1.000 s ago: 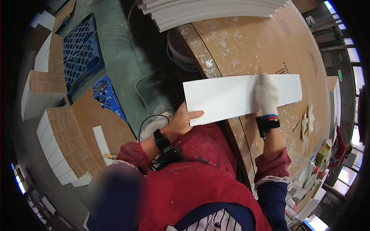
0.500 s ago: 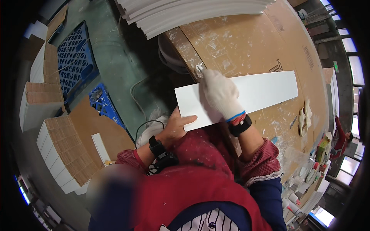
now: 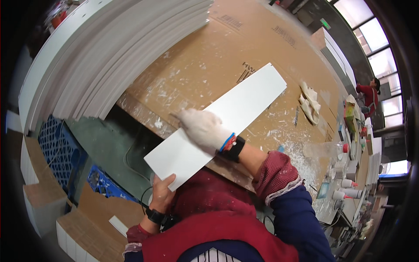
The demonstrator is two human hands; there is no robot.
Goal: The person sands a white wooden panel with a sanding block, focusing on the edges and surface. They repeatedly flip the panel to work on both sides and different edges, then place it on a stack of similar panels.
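A long white board point(image 3: 231, 118) lies slantwise over the cardboard-covered table, its near left end jutting past the table edge. My bare left hand point(image 3: 162, 192) grips the near corner of that end, thumb on top and fingers underneath. My right hand point(image 3: 201, 131), in a white knit glove, is closed and sits across the board's middle, knuckles toward its far long edge. Something small and greyish shows at the gloved fingertips, too unclear to name.
A tall stack of white panels point(image 3: 118, 56) stands at the far left. On the right lie a cloth glove point(image 3: 309, 104), a clear plastic bottle point(image 3: 325, 149) and several small bottles. Blue pallets point(image 3: 59, 150) are on the floor at left. A person point(image 3: 369, 97) is in the far right background.
My view has swung, so the board now slants more steeply and the panel stack shows larger at left. The gloved hand stays on the board; my left hand keeps its corner grip.
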